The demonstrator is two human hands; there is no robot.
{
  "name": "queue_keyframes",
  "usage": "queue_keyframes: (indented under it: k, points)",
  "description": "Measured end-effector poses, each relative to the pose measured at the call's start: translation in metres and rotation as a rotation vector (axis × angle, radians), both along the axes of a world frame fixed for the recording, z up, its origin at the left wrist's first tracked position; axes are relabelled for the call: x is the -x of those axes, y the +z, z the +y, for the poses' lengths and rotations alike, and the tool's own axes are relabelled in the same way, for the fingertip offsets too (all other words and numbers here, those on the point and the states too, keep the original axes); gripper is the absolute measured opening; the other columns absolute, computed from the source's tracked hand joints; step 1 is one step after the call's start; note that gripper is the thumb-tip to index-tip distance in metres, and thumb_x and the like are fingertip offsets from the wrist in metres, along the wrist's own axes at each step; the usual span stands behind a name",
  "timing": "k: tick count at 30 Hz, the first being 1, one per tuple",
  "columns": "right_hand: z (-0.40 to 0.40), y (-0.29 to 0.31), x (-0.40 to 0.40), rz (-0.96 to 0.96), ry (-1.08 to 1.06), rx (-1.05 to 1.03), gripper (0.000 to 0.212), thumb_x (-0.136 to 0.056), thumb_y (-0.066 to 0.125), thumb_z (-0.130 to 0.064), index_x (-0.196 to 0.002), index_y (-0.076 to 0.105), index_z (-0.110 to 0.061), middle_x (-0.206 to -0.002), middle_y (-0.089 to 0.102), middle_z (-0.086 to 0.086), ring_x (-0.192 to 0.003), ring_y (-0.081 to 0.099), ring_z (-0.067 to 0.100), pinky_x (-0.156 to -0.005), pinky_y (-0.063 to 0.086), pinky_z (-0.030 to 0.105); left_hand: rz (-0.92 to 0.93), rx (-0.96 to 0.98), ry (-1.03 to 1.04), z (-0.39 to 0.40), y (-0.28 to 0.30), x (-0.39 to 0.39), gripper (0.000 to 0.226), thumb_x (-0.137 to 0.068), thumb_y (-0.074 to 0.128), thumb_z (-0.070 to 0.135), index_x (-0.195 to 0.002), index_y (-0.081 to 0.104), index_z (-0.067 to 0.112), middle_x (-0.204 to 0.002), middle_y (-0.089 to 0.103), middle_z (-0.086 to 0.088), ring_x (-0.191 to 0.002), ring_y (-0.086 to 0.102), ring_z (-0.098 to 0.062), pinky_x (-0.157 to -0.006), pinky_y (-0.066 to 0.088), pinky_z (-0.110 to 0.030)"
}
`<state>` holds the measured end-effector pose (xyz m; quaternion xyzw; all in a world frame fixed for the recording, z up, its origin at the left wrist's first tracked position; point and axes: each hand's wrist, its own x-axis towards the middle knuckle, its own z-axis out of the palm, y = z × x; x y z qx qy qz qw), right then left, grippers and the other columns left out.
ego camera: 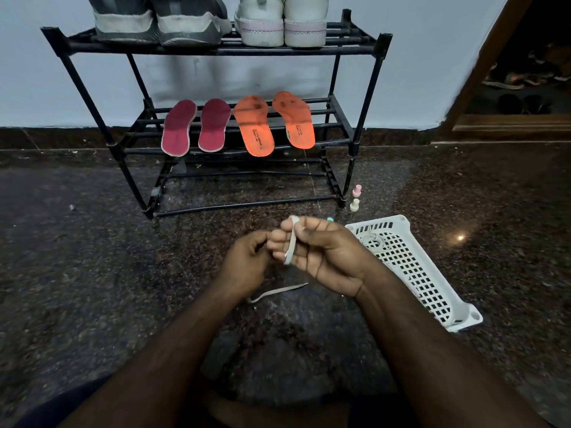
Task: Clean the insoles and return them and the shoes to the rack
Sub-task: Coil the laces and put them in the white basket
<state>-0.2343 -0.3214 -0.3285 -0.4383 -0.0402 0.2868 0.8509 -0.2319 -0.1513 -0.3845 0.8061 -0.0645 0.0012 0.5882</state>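
On the middle shelf of the rack (355, 118) lie two maroon insoles (196, 126) and two orange insoles (273, 123), long axes running front to back, heels towards the camera and overhanging the front bar. They look light, thin and floppy, so best lifted by the firmer heel edge. Grey shoes (157, 20) and white shoes (281, 21) stand above. Right hand (321, 253) pinches a pale lace (292, 242); left hand (247, 261) is curled, its hold unclear

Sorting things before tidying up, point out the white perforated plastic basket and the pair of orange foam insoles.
White perforated plastic basket (404, 261): head view, on its mesh wall.
Pair of orange foam insoles (255, 131): head view, middle of the left one.
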Motion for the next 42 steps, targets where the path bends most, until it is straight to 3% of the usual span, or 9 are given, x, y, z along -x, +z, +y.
queue_keyframes:
  k: [4,8,12,20,26,29,33,36,42]
  points:
    - [0.005,-0.006,-0.006,-0.093,-0.248,0.096,0.018,-0.1,0.044,-0.004,-0.103,0.061,-0.001,-0.108,0.07,0.018,-0.108,0.066,0.028,-0.099,0.051,0.04,0.09,-0.138,-0.164,-0.005,-0.008,0.005,0.015,-0.098,0.059,0.024,-0.088,0.071,0.022,-0.077,0.07,0.001,-0.071,0.062,-0.023,-0.072,0.05,-0.041]
    - [0.006,-0.019,-0.011,-0.51,-0.39,0.747,0.017,-0.1,0.052,-0.013,-0.098,0.068,-0.011,-0.103,0.072,0.0,-0.101,0.067,0.012,-0.093,0.052,0.031,0.023,-0.288,-0.23,-0.009,0.004,0.011,0.015,-0.096,0.061,0.031,-0.087,0.071,0.024,-0.079,0.07,0.01,-0.073,0.062,-0.006,-0.069,0.047,-0.03]
    - [0.004,-0.028,-0.01,-0.68,-0.158,1.211,0.025,-0.1,0.049,-0.024,-0.078,0.059,-0.02,-0.078,0.064,-0.003,-0.076,0.06,0.015,-0.075,0.049,0.038,-0.14,-0.319,-0.131,-0.002,0.021,0.009,0.007,-0.09,0.07,0.023,-0.087,0.074,0.027,-0.086,0.071,0.016,-0.084,0.063,0.002,-0.076,0.049,-0.025]
    - [0.003,-0.004,0.002,-0.053,0.115,0.494,0.031,-0.104,0.042,-0.02,-0.095,0.066,-0.003,-0.072,0.064,0.008,-0.069,0.064,0.021,-0.07,0.055,0.031,-0.129,-0.094,0.044,0.013,0.02,-0.002,0.017,-0.091,0.069,0.014,-0.084,0.074,0.029,-0.085,0.073,0.015,-0.086,0.068,-0.005,-0.079,0.053,-0.03]
    - [0.01,-0.003,-0.002,-0.012,-0.182,0.007,0.02,-0.101,0.043,-0.008,-0.103,0.061,0.0,-0.09,0.07,0.016,-0.087,0.07,0.027,-0.09,0.054,0.04,0.017,-0.119,0.004,-0.004,-0.002,0.002,0.016,-0.094,0.06,0.019,-0.089,0.074,0.025,-0.081,0.074,0.005,-0.073,0.068,-0.015,-0.07,0.05,-0.031]
    - [0.015,-0.01,-0.006,-0.146,-0.37,0.132,0.021,-0.102,0.043,-0.01,-0.102,0.063,-0.004,-0.101,0.072,0.013,-0.101,0.068,0.024,-0.097,0.052,0.039,0.042,-0.265,-0.059,-0.011,-0.001,0.007,0.013,-0.097,0.061,0.028,-0.092,0.073,0.027,-0.073,0.071,0.011,-0.067,0.063,-0.002,-0.063,0.045,-0.022]
    - [0.012,-0.026,-0.008,-0.629,-0.459,0.93,0.017,-0.1,0.05,-0.022,-0.096,0.066,-0.017,-0.097,0.072,-0.003,-0.095,0.067,0.01,-0.086,0.053,0.029,-0.078,-0.391,-0.132,-0.01,0.011,0.013,0.012,-0.095,0.063,0.028,-0.094,0.075,0.027,-0.083,0.072,0.015,-0.075,0.063,0.001,-0.069,0.048,-0.025]
    - [0.009,-0.036,-0.01,-0.681,-0.253,1.255,0.022,-0.099,0.049,-0.03,-0.079,0.056,-0.023,-0.08,0.064,-0.006,-0.078,0.062,0.016,-0.071,0.049,0.036,-0.15,-0.4,-0.104,-0.001,0.019,0.011,0.008,-0.09,0.068,0.028,-0.092,0.076,0.029,-0.088,0.073,0.018,-0.08,0.064,0.002,-0.074,0.052,-0.027]
    - [0.013,-0.021,-0.002,-0.165,0.031,0.805,0.031,-0.105,0.04,-0.021,-0.088,0.062,-0.008,-0.069,0.062,0.006,-0.065,0.06,0.019,-0.073,0.052,0.04,-0.269,-0.353,-0.026,0.014,0.025,0.004,0.01,-0.089,0.072,0.021,-0.089,0.075,0.031,-0.087,0.071,0.017,-0.086,0.064,0.001,-0.076,0.054,-0.031]
